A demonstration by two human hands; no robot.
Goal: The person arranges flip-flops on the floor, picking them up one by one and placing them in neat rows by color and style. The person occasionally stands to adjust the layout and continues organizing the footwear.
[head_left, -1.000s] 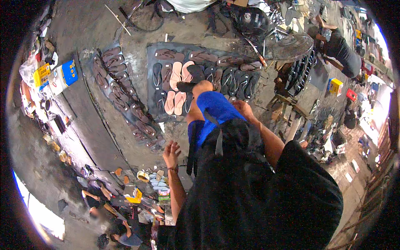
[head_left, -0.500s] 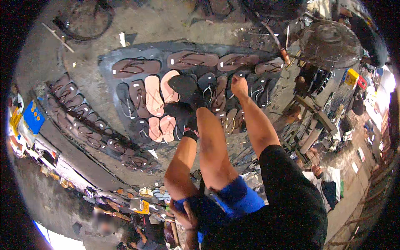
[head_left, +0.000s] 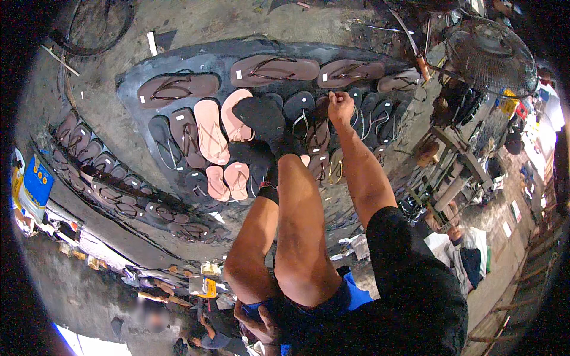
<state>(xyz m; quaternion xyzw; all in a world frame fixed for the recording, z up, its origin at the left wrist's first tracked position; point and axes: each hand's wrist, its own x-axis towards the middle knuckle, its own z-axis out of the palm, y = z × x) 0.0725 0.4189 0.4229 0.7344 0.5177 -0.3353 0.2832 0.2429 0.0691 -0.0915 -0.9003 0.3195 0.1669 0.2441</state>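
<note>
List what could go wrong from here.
1. The right hand is over closely laid sandals, so it might nudge a neighbouring one out of line.
2. A black-covered foot overlaps a pink sandal in this view; a shift of weight could scuff or displace it.
3. A wooden-handled tool lies near the far right sandals; reaching there may knock it.

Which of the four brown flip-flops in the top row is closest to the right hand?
The third brown flip-flop from the left, just beyond the right hand. The first and second lie further left; the fourth lies further right.
</note>
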